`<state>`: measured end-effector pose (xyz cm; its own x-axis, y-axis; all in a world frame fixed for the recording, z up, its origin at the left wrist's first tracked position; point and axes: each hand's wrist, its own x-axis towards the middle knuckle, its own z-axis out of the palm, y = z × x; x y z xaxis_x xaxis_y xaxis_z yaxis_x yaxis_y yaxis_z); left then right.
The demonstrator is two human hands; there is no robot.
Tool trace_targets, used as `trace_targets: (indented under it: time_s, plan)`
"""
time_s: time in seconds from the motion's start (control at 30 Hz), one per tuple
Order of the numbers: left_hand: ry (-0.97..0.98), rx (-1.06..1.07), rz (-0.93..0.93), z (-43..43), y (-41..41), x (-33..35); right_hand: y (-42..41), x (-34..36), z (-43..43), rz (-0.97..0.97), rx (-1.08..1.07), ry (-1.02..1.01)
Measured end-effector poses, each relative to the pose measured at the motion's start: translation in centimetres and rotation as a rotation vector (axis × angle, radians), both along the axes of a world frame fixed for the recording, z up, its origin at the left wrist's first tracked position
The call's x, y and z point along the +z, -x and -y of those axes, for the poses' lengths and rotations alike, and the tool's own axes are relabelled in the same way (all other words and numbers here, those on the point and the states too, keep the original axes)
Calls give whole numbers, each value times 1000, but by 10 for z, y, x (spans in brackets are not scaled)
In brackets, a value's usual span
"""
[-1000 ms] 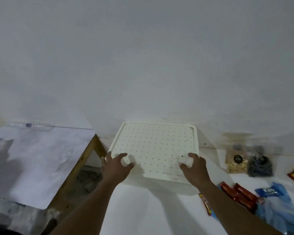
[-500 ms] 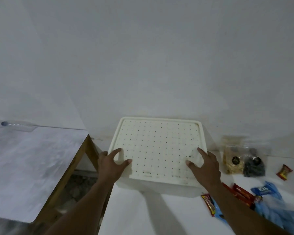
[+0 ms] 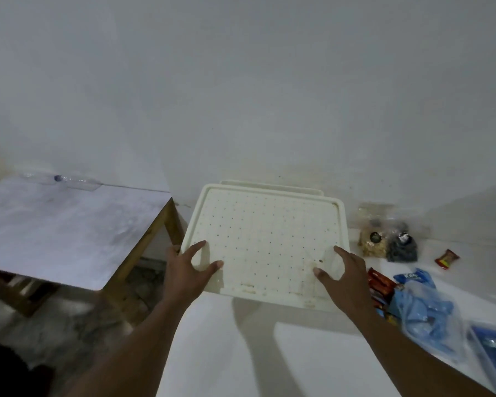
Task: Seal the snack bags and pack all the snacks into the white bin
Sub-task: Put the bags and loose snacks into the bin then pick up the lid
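Observation:
A white perforated lid (image 3: 267,239) is held off the white table (image 3: 241,353), tilted toward me. My left hand (image 3: 188,272) grips its near left corner and my right hand (image 3: 342,277) grips its near right corner, thumbs on top. Behind its far edge shows the rim of the white bin (image 3: 269,183). To the right lie the snacks: a clear bag of yellowish snack (image 3: 371,245), a clear bag of dark snack (image 3: 403,249), a small red packet (image 3: 446,259), red wrapped bars (image 3: 380,285) and a blue bag (image 3: 421,305).
A wooden table with a grey top (image 3: 69,230) stands at the left, with a clear plastic bottle (image 3: 69,180) lying at its far edge. A gap of floor (image 3: 132,282) separates the two tables. A clear container with blue contents (image 3: 490,348) sits at the right edge.
Both hands have closed on the lid's near corners and raised it toward me. The bin's rim now shows behind its far edge.

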<state>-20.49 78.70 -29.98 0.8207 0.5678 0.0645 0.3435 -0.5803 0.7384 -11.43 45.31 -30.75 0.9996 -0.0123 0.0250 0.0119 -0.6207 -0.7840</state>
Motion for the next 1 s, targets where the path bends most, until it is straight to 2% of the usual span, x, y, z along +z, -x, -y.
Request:
trace_targets:
  time_s: [0.23,0.37,0.53,0.67,0.73,0.87,1.0]
  plan:
    - [-33,53,-134,41,130,-50,117,-61,36,-96,40,13]
    - [-18,38,-280,49,178,-90,167,-98,50,-196,56,38]
    - [52,-25,-488,43,180,-104,171,-118,48,-377,107,62]
    - [6,-114,-644,47,153,-99,149,-104,49,-531,179,271]
    - [-16,-212,-619,88,109,-63,131,-64,88,-489,74,287]
    - [-50,-280,-642,96,91,-50,110,-41,88,-490,132,210]
    - [144,-392,-646,102,90,-43,102,-29,88,-491,168,167]
